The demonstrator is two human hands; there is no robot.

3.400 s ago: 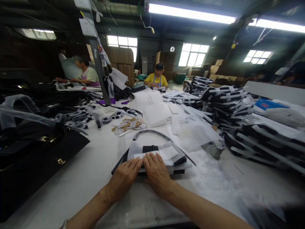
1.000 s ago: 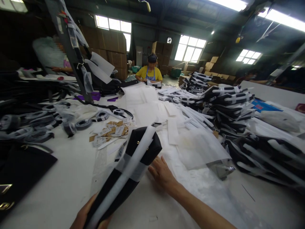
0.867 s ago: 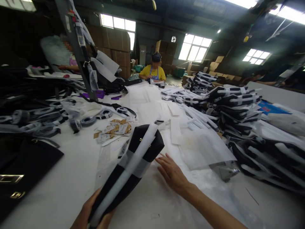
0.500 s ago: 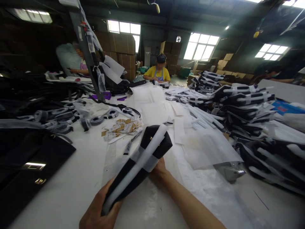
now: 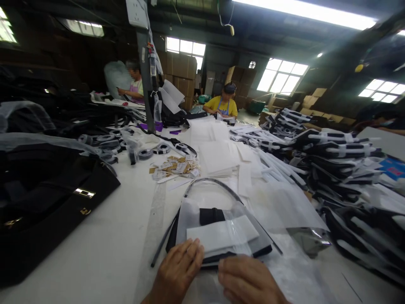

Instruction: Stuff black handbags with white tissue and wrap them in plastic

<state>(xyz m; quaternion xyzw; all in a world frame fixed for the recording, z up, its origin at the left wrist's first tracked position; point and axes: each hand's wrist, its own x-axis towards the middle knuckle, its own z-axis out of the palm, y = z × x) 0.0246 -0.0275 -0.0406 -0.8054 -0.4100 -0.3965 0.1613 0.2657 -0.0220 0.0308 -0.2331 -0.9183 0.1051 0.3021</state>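
A black bag (image 5: 218,253) lies flat on the table in front of me, partly under translucent sheeting, with a white foam piece (image 5: 221,234) on top. Its thin strap (image 5: 210,180) arches away over the table. My left hand (image 5: 182,268) rests on the bag's near left edge, fingers together and bent over it. At the near right edge is my right hand (image 5: 248,278), its fingers pressed together and slightly blurred; its thumb and whatever is beneath it are hidden.
Large black bags (image 5: 53,198) lie at left. Tags (image 5: 177,166), coiled straps (image 5: 145,154) and white sheets (image 5: 218,156) are farther back. Wrapped black bags (image 5: 338,150) are piled at right. A person in yellow (image 5: 223,105) sits across; another (image 5: 136,86) is behind the post (image 5: 145,76).
The black bag has gone from upright and tilted between my hands to flat on the table. Both hands have moved to its near edge, and the camera view has shifted left.
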